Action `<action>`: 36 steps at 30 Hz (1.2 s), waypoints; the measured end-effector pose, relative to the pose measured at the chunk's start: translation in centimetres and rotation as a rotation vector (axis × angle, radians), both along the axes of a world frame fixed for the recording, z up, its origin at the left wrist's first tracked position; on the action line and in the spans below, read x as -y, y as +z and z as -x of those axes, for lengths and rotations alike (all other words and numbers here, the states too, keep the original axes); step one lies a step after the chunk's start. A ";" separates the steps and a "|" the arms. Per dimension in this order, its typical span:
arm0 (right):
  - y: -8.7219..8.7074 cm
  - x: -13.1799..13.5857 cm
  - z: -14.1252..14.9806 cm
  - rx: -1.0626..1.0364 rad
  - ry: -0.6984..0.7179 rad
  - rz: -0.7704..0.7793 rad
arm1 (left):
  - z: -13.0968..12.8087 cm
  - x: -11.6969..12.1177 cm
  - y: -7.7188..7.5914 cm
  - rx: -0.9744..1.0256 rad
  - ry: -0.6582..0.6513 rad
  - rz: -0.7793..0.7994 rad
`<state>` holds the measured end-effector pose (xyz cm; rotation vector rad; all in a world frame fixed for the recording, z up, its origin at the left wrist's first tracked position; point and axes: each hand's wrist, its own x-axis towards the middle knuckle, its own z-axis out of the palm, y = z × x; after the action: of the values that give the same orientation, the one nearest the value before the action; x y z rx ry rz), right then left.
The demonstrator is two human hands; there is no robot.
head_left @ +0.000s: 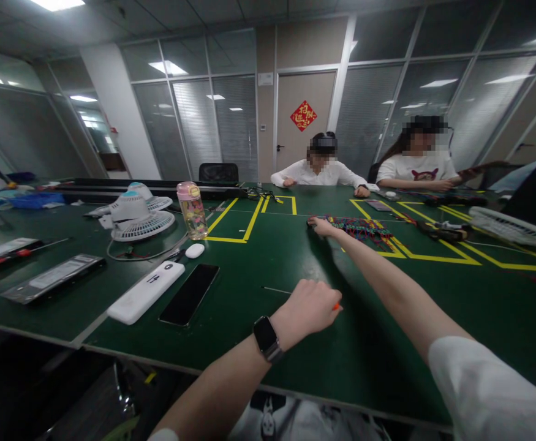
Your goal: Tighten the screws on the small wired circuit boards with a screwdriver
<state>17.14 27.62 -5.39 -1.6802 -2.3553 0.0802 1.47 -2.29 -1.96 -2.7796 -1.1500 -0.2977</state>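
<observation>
The screwdriver [337, 306] is clenched in the left hand [309, 307] above the table [249, 343]; its tip is best kept clear of the wires [362, 228]. The right hand [323, 226] is placed at their left end, its grip hidden. "14" seems handwritten on the white case [146, 292]; gold characters are borne by the red sign [303, 116].

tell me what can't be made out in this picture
In the head view:
- Handle of the thin tool: mostly hidden by the left hand.
- Whatever the right hand touches by the wires: too small, partly covered by its fingers.
- White grille: cut off by the right edge.
</observation>
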 end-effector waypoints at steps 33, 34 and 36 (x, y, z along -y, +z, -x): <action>-2.4 5.6 2.6 -0.217 0.163 -0.110 | -0.7 0.5 -0.8 -0.048 -0.060 0.041; -2.5 5.0 2.5 -0.215 0.120 -0.099 | -0.7 0.5 -0.8 -0.048 -0.063 0.040; -2.7 4.1 2.3 -0.206 0.053 -0.074 | -0.7 0.5 -0.8 -0.050 -0.066 0.044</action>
<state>14.83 23.53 -8.07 -1.4990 -2.2217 0.1658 2.20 -2.74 -2.81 -2.8498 -1.0683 -0.2103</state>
